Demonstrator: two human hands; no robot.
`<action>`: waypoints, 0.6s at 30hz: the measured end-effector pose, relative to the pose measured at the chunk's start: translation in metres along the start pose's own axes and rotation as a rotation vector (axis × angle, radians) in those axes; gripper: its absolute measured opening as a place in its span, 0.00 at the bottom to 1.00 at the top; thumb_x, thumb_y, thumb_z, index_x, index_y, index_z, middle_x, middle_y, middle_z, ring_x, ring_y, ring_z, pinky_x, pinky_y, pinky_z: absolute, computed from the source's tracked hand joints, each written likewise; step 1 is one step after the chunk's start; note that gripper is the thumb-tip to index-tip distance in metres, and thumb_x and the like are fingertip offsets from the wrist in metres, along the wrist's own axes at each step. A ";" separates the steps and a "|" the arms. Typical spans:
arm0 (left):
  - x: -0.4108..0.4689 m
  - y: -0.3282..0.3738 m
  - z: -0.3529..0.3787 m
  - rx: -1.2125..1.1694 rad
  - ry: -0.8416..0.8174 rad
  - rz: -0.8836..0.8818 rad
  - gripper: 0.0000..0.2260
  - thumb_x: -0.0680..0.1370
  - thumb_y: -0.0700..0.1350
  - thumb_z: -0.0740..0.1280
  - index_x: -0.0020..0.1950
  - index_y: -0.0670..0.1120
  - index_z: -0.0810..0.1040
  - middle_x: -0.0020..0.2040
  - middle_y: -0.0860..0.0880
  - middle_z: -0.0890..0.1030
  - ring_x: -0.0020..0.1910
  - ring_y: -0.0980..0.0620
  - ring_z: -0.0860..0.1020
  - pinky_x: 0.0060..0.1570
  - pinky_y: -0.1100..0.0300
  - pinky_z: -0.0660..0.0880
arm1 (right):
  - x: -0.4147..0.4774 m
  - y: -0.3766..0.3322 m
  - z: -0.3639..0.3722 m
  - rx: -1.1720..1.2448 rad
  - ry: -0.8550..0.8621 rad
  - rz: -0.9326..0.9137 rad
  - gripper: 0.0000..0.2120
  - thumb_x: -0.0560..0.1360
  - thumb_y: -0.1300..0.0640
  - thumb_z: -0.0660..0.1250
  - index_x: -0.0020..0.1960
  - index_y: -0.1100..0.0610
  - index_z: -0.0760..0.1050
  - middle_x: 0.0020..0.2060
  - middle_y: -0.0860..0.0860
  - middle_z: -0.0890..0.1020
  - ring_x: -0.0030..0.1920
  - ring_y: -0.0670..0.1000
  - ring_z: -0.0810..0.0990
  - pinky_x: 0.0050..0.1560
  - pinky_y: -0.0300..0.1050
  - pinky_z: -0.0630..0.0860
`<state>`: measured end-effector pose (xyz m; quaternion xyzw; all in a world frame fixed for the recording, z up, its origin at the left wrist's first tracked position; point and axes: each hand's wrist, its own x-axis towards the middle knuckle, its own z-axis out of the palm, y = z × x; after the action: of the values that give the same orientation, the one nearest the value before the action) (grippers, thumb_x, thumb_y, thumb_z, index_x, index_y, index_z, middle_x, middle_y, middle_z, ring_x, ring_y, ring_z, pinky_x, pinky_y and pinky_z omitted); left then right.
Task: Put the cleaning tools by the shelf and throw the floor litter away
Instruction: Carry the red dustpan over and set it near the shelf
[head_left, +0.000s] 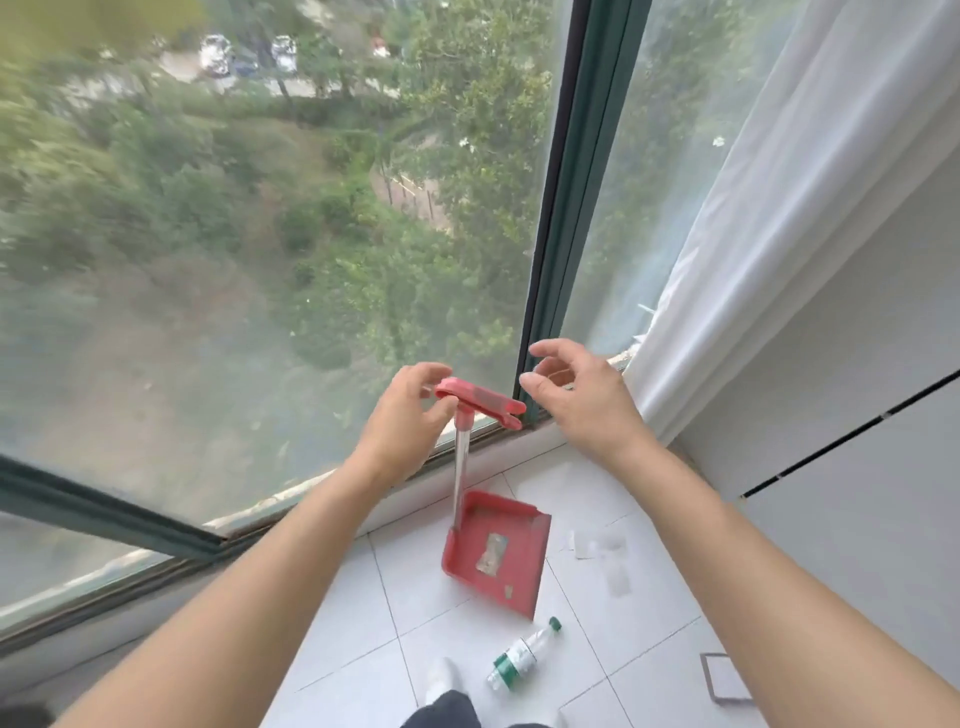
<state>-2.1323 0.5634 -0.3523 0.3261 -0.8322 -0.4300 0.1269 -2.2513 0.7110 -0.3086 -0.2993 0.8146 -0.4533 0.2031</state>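
My left hand (410, 410) is pinching the dustpan (496, 551) handle top by the window; my right hand (576, 395) hovers spread and empty. Pan's got scraps in it, so tilting could dump them near the bottle (524, 652) on the floor (363, 623).

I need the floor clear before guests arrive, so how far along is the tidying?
Early on. Nothing looks finished: no shelf is in view. In hand: the left hand grips the top handle of the red dustpan, which stands on the tiles by the window and holds a few scraps; the right hand is open beside the handle. Left: the plastic bottle and paper bits lie on the floor.
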 end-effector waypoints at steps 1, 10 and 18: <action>-0.002 -0.007 0.000 -0.008 0.014 -0.038 0.14 0.77 0.41 0.66 0.62 0.45 0.74 0.58 0.48 0.75 0.54 0.50 0.75 0.56 0.58 0.71 | 0.007 0.001 0.006 -0.044 -0.044 0.001 0.15 0.75 0.55 0.68 0.61 0.54 0.75 0.45 0.48 0.77 0.47 0.49 0.75 0.53 0.42 0.72; 0.010 -0.067 0.032 -0.096 -0.155 -0.323 0.16 0.76 0.42 0.67 0.64 0.43 0.72 0.57 0.44 0.77 0.47 0.51 0.74 0.47 0.59 0.70 | 0.060 0.011 0.048 -0.325 -0.338 0.011 0.23 0.74 0.52 0.68 0.68 0.48 0.69 0.58 0.50 0.76 0.55 0.49 0.74 0.56 0.42 0.71; 0.034 -0.094 0.051 -0.076 -0.251 -0.336 0.16 0.77 0.44 0.66 0.64 0.43 0.72 0.51 0.47 0.77 0.44 0.53 0.74 0.44 0.62 0.69 | 0.085 0.032 0.074 -0.256 -0.511 0.079 0.13 0.72 0.55 0.70 0.55 0.47 0.77 0.42 0.47 0.84 0.47 0.51 0.82 0.54 0.50 0.79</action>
<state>-2.1421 0.5347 -0.4598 0.3993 -0.7586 -0.5134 -0.0389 -2.2785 0.6212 -0.3785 -0.3950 0.7986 -0.2486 0.3801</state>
